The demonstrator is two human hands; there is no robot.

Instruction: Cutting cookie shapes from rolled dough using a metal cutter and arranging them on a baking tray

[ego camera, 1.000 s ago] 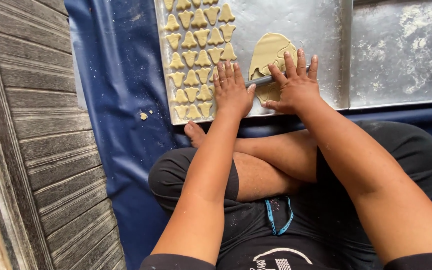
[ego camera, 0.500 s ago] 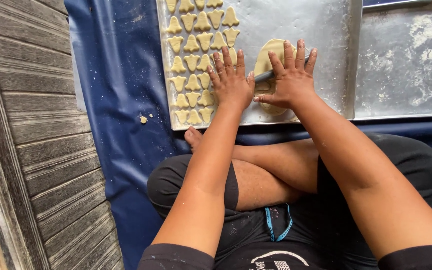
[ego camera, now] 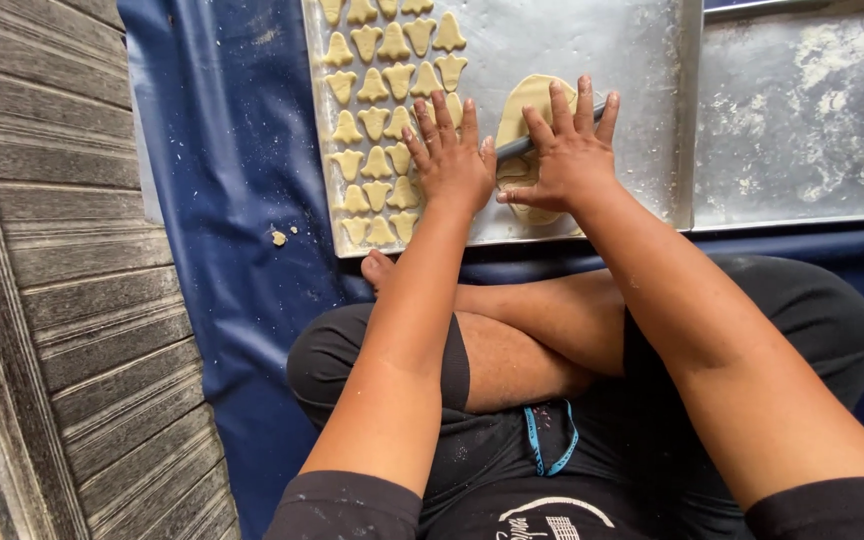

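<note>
on the silver metal tray [ego camera: 642, 40], left hand [ego camera: 450, 160] and right hand [ego camera: 567, 150] press flat, fingers spread, on a thin grey rolling rod [ego camera: 514, 148] over the pale oval dough sheet [ego camera: 530, 100]; uneven pressure could tear it or nudge the neighbouring cut-out dough shapes [ego camera: 382, 110].

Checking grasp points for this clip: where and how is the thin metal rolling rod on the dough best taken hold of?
Probably at its bare right end: the rod lies slanted across the dough, mostly under the left hand and right hand, so only that tip pokes out; come from the right.
</note>
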